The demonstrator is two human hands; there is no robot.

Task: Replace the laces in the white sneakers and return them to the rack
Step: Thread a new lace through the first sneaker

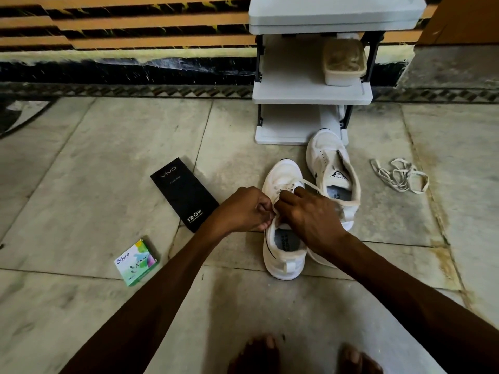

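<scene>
Two white sneakers stand on the stone floor. The near sneaker (283, 255) has a white lace (310, 184) threaded through its front eyelets. My left hand (243, 209) pinches the lace at the shoe's left side. My right hand (307, 214) lies over the tongue and pinches the lace too. The far sneaker (332, 163) has no lace and lies just right of it, toe toward the rack. A loose pile of off-white laces (399, 175) lies on the floor to the right.
The grey shoe rack (310, 94) stands straight ahead against the wall, with a lidded plastic box (344, 63) on its middle shelf. A black phone box (185, 194) and a small green carton (136, 263) lie to the left. My bare feet (302, 357) are at the bottom edge.
</scene>
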